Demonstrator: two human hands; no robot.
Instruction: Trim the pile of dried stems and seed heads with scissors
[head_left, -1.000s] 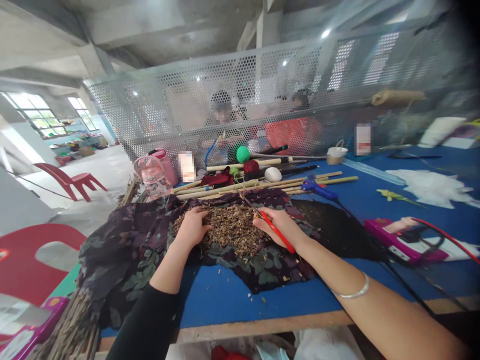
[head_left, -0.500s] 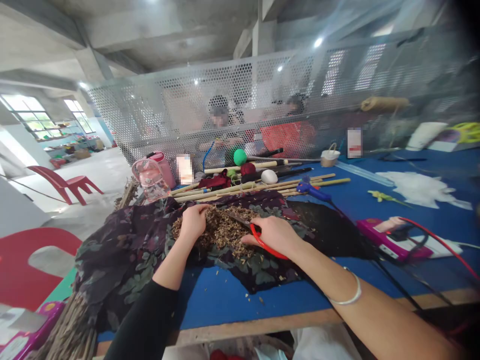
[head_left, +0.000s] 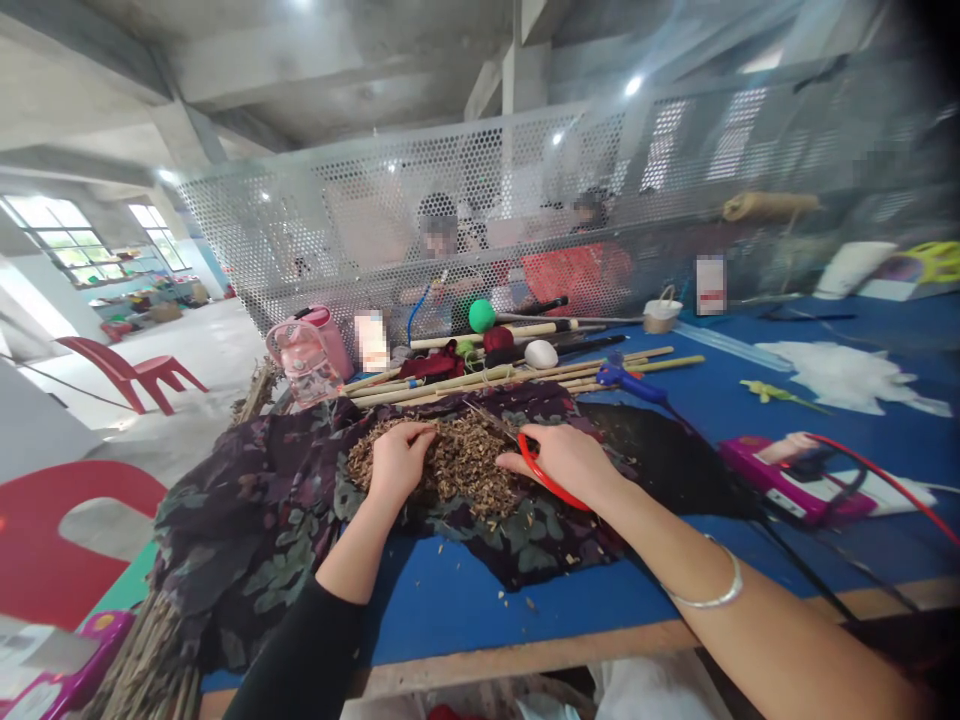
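Observation:
A heap of brown, dry plant bits (head_left: 472, 468) lies on a dark floral cloth (head_left: 525, 545) spread over the blue table. My left hand (head_left: 401, 458) is over the left part of the heap, thumb and fingertips pinched together; what they hold, if anything, is too small to make out. In my right hand (head_left: 566, 462) are red-handled scissors (head_left: 534, 465), their blades pointing up and left over the heap. The blades look nearly closed. A few loose flakes are scattered on the blue table (head_left: 465, 610) in front of the cloth.
Behind the heap lie wooden sticks (head_left: 450, 385), a green ball (head_left: 481, 316), a white egg-shaped piece (head_left: 541, 354) and a blue glue gun (head_left: 630, 380). A pink bag (head_left: 307, 355) stands left. At right are a magenta power strip (head_left: 780, 480) and cables. Two people sit beyond the perforated screen (head_left: 337, 220).
My left hand has shifted slightly right and down over the heap, still pinched. My right hand with the scissors has moved a little to the right, and the blades have swung more upright.

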